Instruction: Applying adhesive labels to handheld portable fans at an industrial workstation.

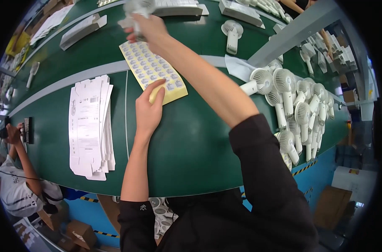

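My right hand (151, 29) reaches to the far side of the table and is closed around a white handheld fan (137, 28), which is blurred and partly cut off by the top edge. A yellow sheet of small printed labels (151, 67) lies across the grey strip in the middle. On its near end rests my left hand (149, 107), index finger and thumb stretched apart over the labels. The other left fingers are mostly hidden.
Many white handheld fans (302, 113) are heaped at the right, beside a grey post (295, 33). Flattened white cartons (88, 126) lie stacked at left. One fan (232, 35) and long boxes (82, 31) stand on the far side. Another person's hands (15, 134) work at far left.
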Action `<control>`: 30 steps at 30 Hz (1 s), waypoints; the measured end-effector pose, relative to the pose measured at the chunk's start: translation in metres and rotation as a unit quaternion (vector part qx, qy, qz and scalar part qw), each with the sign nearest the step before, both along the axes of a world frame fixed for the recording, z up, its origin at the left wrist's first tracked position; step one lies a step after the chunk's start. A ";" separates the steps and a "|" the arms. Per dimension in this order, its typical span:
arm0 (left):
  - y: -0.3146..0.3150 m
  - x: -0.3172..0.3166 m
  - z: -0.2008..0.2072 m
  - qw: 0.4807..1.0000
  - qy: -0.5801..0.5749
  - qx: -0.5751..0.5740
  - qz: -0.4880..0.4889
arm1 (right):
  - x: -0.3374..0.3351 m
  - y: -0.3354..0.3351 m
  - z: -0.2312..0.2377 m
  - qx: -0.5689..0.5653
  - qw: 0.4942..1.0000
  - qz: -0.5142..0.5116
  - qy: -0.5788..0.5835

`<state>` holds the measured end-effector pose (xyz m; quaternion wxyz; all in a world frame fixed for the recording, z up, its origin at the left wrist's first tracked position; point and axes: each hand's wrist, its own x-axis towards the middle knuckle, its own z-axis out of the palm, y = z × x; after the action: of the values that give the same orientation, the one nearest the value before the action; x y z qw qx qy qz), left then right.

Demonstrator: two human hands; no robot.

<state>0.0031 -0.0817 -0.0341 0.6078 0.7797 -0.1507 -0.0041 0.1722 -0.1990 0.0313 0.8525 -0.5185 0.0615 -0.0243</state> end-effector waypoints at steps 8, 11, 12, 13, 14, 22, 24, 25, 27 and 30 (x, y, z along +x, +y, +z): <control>-0.002 -0.004 0.002 0.999 0.034 -0.019 -0.005 | -0.208 -0.099 -0.016 0.044 0.998 0.015 0.037; -0.008 0.001 0.005 0.995 0.076 -0.047 0.040 | -0.248 -0.109 -0.039 0.047 0.997 0.030 0.057; -0.011 0.003 0.006 0.991 0.092 -0.087 0.034 | -0.255 -0.112 -0.045 0.070 0.995 0.039 0.063; -0.015 0.006 0.006 0.982 0.123 -0.138 0.031 | -0.257 -0.115 -0.049 0.076 0.991 0.039 0.103; -0.018 0.008 0.006 0.970 0.143 -0.196 0.017 | -0.257 -0.117 -0.053 0.100 0.992 0.058 0.059; -0.021 0.015 0.004 0.983 0.133 -0.123 -0.001 | -0.246 -0.118 -0.062 0.202 0.973 0.095 0.060; -0.019 0.013 0.004 0.983 0.144 -0.113 -0.003 | -0.246 -0.118 -0.062 0.207 0.972 0.093 0.055; -0.020 0.014 0.004 0.986 0.131 -0.105 -0.001 | -0.246 -0.117 -0.062 0.215 0.971 0.088 0.059; -0.021 0.014 0.003 0.990 0.111 -0.088 0.005 | -0.246 -0.117 -0.061 0.214 0.970 0.093 0.064; -0.021 0.013 0.003 0.991 0.106 -0.086 0.009 | -0.246 -0.117 -0.060 0.219 0.968 0.102 0.067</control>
<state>0.0162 -0.1030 -0.0312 0.6851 0.7210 -0.0783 -0.0685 -0.0737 -0.3155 -0.0284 0.9373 -0.3230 0.0689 0.1114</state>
